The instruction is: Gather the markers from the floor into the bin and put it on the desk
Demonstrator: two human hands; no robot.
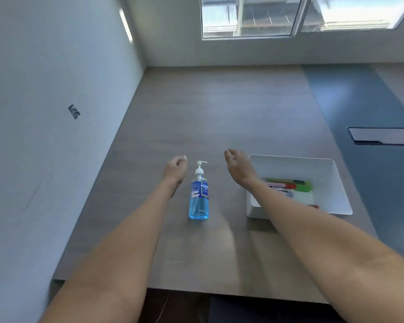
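A white rectangular bin (329, 183) stands on the grey-brown desk (219, 117), right of centre. Several coloured markers (289, 185) lie inside it: green, red, pink and dark ones. My right forearm crosses the bin's near left corner and hides part of it. My right hand (239, 167) hovers just left of the bin, fingers apart, holding nothing. My left hand (175, 170) is further left, over the desk, fingers curled in loosely with nothing in them.
A clear pump bottle of blue liquid (199, 197) stands between my two hands. A dark tablet or panel (381, 136) lies flat at the far right on a blue strip. A white wall borders the desk on the left; a window is at the back.
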